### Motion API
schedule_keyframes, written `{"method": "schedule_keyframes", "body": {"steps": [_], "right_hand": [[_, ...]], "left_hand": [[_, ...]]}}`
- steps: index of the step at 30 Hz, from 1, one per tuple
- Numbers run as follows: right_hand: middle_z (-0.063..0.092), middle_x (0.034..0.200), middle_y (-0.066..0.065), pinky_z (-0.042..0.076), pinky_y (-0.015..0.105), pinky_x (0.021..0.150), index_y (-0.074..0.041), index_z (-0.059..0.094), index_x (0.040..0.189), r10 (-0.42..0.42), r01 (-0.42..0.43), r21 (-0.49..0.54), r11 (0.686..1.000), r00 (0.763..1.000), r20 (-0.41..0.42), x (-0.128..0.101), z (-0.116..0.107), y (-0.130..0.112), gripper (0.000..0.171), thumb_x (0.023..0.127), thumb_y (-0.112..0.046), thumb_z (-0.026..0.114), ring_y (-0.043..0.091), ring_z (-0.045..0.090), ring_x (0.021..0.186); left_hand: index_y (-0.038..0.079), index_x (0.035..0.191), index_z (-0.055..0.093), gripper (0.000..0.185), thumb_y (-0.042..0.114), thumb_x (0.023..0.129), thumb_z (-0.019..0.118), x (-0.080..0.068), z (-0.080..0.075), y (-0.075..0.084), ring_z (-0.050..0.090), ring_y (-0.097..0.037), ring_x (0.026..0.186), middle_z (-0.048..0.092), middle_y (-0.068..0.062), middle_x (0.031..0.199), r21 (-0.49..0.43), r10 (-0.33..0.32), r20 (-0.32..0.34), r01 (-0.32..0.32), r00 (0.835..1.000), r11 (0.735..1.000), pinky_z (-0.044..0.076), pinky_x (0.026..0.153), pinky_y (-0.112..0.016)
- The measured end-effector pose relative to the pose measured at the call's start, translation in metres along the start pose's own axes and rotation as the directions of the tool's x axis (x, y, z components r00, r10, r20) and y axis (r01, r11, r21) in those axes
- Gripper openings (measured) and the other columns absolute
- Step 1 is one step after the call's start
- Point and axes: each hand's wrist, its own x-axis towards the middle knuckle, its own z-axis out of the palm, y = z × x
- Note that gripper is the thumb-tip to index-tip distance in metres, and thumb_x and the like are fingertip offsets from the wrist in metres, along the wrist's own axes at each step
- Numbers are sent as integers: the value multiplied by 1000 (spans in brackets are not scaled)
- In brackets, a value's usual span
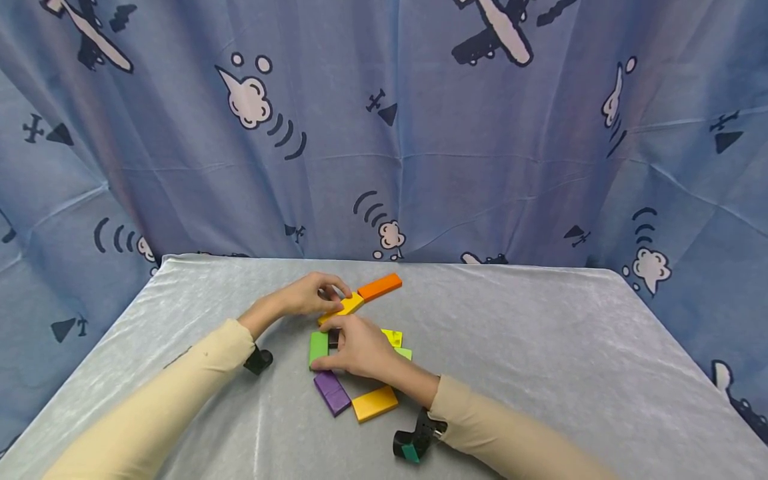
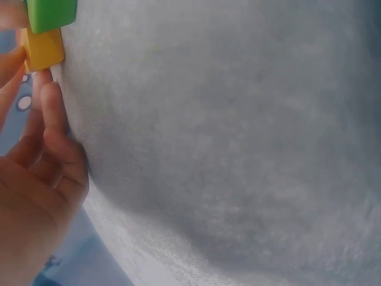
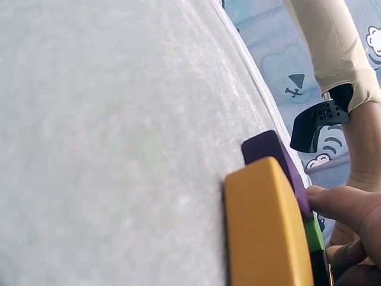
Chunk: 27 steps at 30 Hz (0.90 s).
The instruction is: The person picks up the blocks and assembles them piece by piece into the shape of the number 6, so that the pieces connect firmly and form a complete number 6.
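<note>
Colored rectangular blocks lie in a rough ring on a grey cloth-covered table. My left hand (image 1: 309, 293) pinches a yellow block (image 1: 350, 305) at the ring's far side, its end meeting an orange block (image 1: 380, 287). Thumb and forefinger of my right hand (image 1: 363, 347) hold the green block (image 1: 319, 351) at its two ends, close to the yellow block's near end. A dark block (image 1: 333, 339) shows partly under the right hand. Below the green one sits a purple block (image 1: 332, 393), and beside that an amber block (image 1: 375, 403), large in the right wrist view.
Right of my right hand, a bright yellow block (image 1: 393, 338) and a light green block (image 1: 405, 353) are partly covered by it. Behind the table (image 1: 510, 347) hangs a blue curtain (image 1: 336, 133) with airplane prints. Black wrist cameras hang below both sleeves.
</note>
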Motion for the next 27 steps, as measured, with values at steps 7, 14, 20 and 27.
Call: {"method": "schedule_keyframes", "body": {"steps": [7, 14, 20, 27], "right_hand": [[50, 61, -3, 31, 23, 48, -11, 72, 123, 10, -10, -3, 1000, 1000, -6, 0, -1, -1, 58, 76, -40, 91, 10, 44, 52], [50, 61, -3, 32, 23, 48, -12, 72, 124, 6, -6, 10, 1000, 1000, -10, -1, 0, -1, 59, 76, -39, 91, 10, 45, 52], [50, 62, -3, 32, 23, 48, -12, 72, 124, 3, -2, 9, 1000, 1000, -18, -1, 0, -1, 57, 77, -38, 91, 10, 45, 52], [50, 61, -4, 31, 23, 48, -11, 72, 124, -1, 2, 12, 1000, 1000, -20, -1, 0, -1, 57, 77, -37, 91, 10, 44, 52]], "left_hand": [[0, 118, 70, 22, -1, 96, 69, 0, -1, 0, 64, -21, 87, 70, -7, 95, 8, 14, 0, -14, 1000, 1000, 54, 81, -34], [0, 117, 71, 22, -1, 96, 69, 0, 0, -2, 65, -22, 86, 70, -7, 94, 3, 29, -1, -29, 1000, 1000, 54, 80, -33], [0, 117, 71, 22, -1, 96, 69, 0, 0, -2, 65, -22, 86, 70, -7, 94, -2, 29, -1, -30, 1000, 1000, 54, 80, -33], [0, 117, 71, 22, -1, 95, 69, 0, 0, -3, 65, -21, 86, 70, -7, 93, -8, 33, -1, -33, 999, 999, 54, 80, -33]]}}
